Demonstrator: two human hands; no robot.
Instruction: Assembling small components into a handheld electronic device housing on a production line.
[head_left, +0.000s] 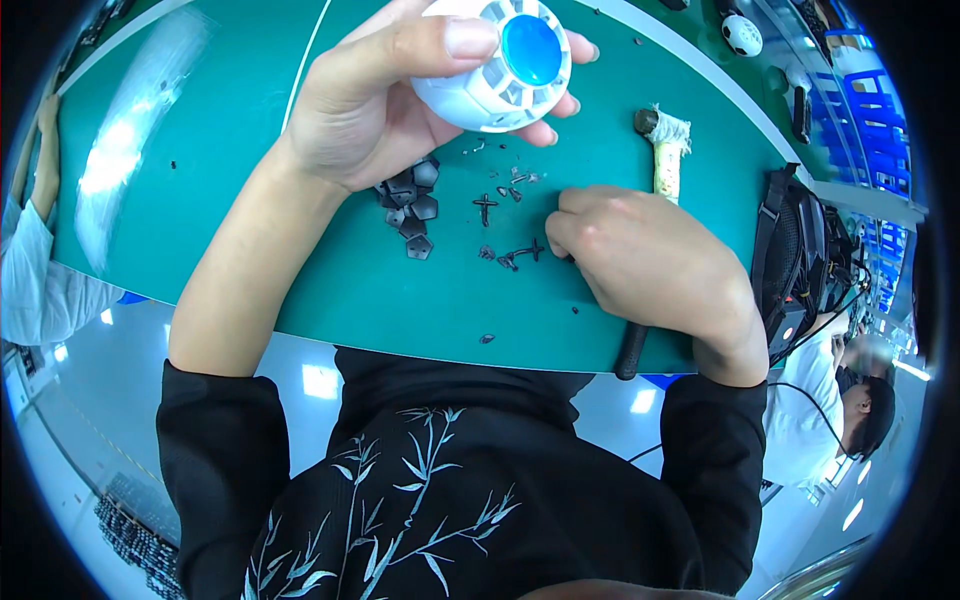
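Note:
My left hand (365, 105) is raised above the green table, its fingers and thumb wrapped round a white ball-shaped plastic piece (465, 95). A round blue disc (531, 50) sits in the piece's slotted face. Lower and to the right, my right hand (650, 255) is closed, its fingertips turned down toward the table. What it may hold is hidden, though a bit of black shows under the fingers. Beneath this hand lies a hammer, with its wrapped head (668, 135) beyond the knuckles and its black grip (631, 350) by the table's near edge.
Black pentagon pieces (408, 200) lie heaped below my left hand. Small black plastic scraps (515, 258) are scattered between my hands. A black bag (795, 260) with cables stands at the table's right edge. A small ball (741, 35) lies far right. Other people sit at both sides.

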